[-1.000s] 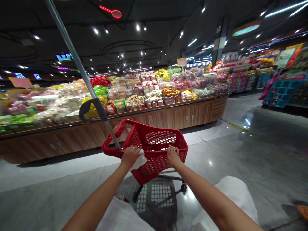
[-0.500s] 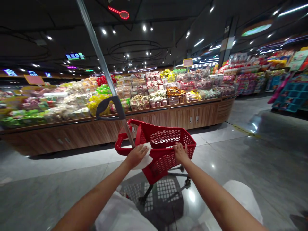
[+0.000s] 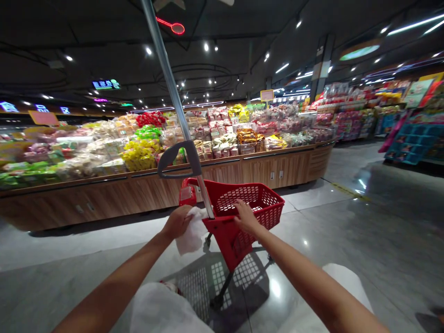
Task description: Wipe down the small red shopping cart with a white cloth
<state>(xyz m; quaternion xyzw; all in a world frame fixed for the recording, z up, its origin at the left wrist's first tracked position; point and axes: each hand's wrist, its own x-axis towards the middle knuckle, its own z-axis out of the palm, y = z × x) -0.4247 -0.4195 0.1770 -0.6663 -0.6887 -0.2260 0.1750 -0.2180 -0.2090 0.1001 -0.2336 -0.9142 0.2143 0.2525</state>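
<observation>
A red plastic shopping cart (image 3: 225, 238) with perforated basket walls stands before me. From its handle end rises a tall metal pole (image 3: 176, 104) with a grey loop grip (image 3: 176, 175). My left hand (image 3: 178, 221) is closed on a crumpled white cloth (image 3: 190, 236), beside the cart's red handle (image 3: 188, 195). Whether those fingers also touch the handle, I cannot tell. Over the near rim of the basket is my right hand (image 3: 247, 218), fingers apart and reaching inward, holding nothing. Part of the basket's inside is hidden by that hand.
Behind the cart runs a long wood-panelled display counter (image 3: 222, 175) heaped with packaged food. A blue rack (image 3: 409, 141) and more stacked goods stand at the right. Shiny grey floor (image 3: 347, 222) surrounds the cart.
The cart has turned, its pole and handle end shifting right. My left hand has moved left with the cloth, off the near rim. My right hand has slid left along the basket.
</observation>
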